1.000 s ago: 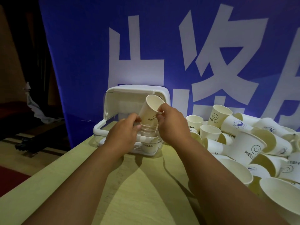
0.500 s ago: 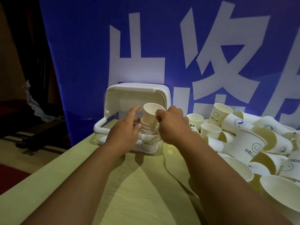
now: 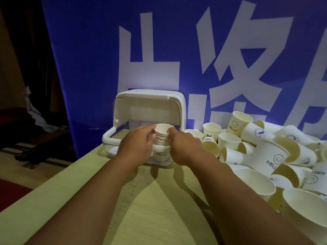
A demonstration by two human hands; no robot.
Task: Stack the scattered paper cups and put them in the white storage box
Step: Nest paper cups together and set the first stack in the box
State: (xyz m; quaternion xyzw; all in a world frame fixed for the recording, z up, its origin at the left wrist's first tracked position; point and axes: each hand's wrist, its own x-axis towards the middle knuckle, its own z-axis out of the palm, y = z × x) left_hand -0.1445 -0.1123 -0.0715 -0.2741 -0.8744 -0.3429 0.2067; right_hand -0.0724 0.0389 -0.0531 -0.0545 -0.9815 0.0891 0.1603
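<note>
Left hand (image 3: 136,145) and right hand (image 3: 185,149) clamp the cup stack (image 3: 161,134) inside the white storage box (image 3: 148,96); loose cups (image 3: 265,156) crowd the counter (image 3: 150,209) beside.

"HELLO": upright cup (image 3: 238,124) | "HELLO": tilted cup (image 3: 269,156) | "HELLO": boxed cup (image 3: 160,157) | banner (image 3: 88,68): characters cropped, unreadable

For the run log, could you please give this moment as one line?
left hand + right hand: grip cup stack | place: in white box | loose cups: piled right
</note>
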